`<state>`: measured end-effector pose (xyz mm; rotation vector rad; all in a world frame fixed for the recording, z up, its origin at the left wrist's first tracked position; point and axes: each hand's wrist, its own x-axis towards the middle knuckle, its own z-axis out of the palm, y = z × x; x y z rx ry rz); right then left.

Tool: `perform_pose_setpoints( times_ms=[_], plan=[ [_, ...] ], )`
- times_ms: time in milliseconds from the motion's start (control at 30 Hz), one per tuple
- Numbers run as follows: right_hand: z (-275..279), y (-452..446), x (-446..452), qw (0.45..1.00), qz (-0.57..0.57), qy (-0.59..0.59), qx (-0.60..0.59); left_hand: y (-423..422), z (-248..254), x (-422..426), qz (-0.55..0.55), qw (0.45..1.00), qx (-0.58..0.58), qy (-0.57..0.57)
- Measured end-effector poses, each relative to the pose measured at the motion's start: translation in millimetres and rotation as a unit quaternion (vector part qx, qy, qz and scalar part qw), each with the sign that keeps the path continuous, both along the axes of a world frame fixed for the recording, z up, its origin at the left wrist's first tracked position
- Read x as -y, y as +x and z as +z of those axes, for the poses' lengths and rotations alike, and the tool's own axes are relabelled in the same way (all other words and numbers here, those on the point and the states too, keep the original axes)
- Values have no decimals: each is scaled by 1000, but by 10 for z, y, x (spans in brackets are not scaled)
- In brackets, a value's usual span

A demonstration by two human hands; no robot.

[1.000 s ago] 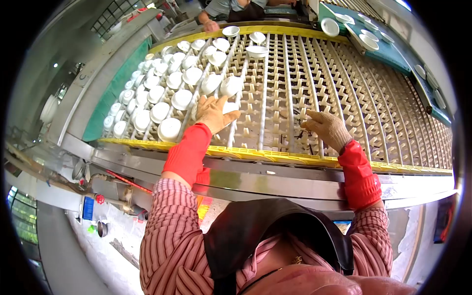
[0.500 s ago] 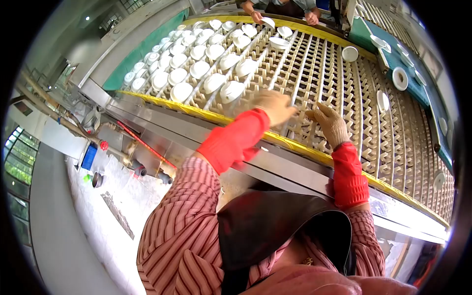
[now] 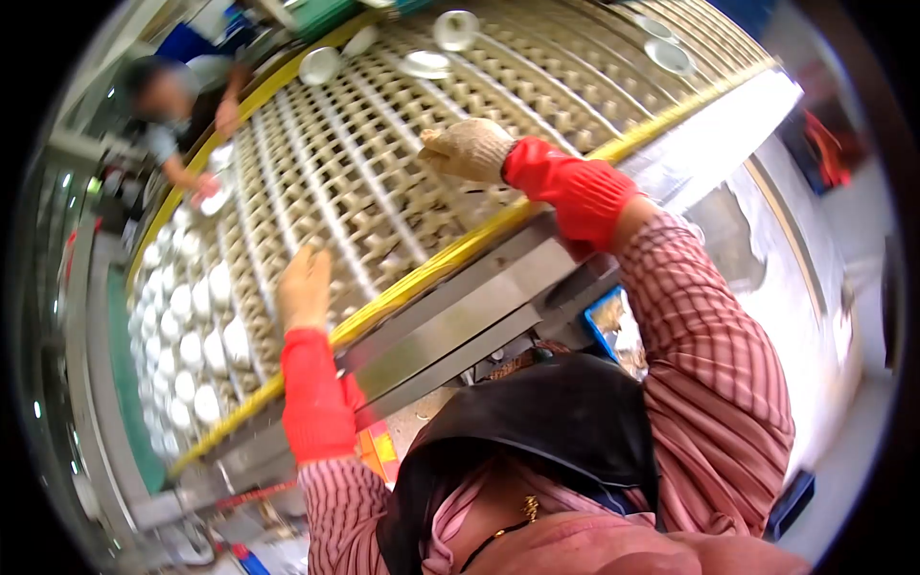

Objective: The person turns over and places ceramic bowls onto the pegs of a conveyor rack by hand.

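My left hand (image 3: pixel 305 287), in a tan knitted glove with a red sleeve cover, hovers over the near side of a pegged conveyor (image 3: pixel 355 163). Its fingers are stretched out and I see nothing in them. Further right, my right hand (image 3: pixel 468 150) in a matching glove reaches over the pegs, fingers extended and holding nothing visible. White bowls (image 3: pixel 190 351) stand packed in rows on the belt to the left of my left hand. Beyond my right hand, a white dish (image 3: pixel 425 65) and a round white bowl (image 3: pixel 455 31) rest on the pegs.
A yellow edge strip (image 3: pixel 422 278) runs along the conveyor's near side, above a metal frame (image 3: pixel 450 316). Across the belt, a co-worker's hand (image 3: pixel 205 186) is at a white bowl (image 3: pixel 218 198). More white dishes (image 3: pixel 668 56) lie at the upper right.
My view has swung to the right and tilted. My left hand has moved away from the rows of bowls. Both hands are now further apart over the pegs.
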<state>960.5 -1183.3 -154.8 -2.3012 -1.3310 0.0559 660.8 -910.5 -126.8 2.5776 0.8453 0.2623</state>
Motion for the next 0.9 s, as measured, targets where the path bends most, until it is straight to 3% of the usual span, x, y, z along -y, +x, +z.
perform_pose_setpoints(
  times_ms=[33, 67, 133, 200, 367, 467, 500, 733, 767, 900],
  plan=[
    [-254, 140, 150, 997, 34, 75, 4, 10, 2, 3, -6, 1000, 4, -5],
    [61, 334, 216, 1000, 29, -8, -7, 62, 177, 98, -11, 1000, 17, -8],
    [256, 344, 230, 999, 1, 25, -44, 111, 216, 106, 8, 999, -4, -41],
    [246, 477, 185, 999, 12, -28, -27, 99, 190, 42, -22, 999, -17, 17],
    [230, 868, -22, 997, 64, 23, -45, 181, 380, 101, 12, 998, -47, -48],
    [348, 946, 8, 998, 69, 12, 6, 270, 520, 318, 29, 997, -75, -17],
    [335, 991, 63, 998, 58, 18, 2, 284, 552, 323, -14, 995, -94, 3],
    [381, 1279, 340, 998, -18, 61, -2, 366, 570, 540, 39, 993, -49, -96],
    [414, 1338, 322, 998, -28, 64, -3, 357, 575, 547, 30, 997, -63, -46],
    [414, 1474, 407, 996, -66, 61, -6, 359, 588, 481, 34, 996, -80, -24]
  ],
)
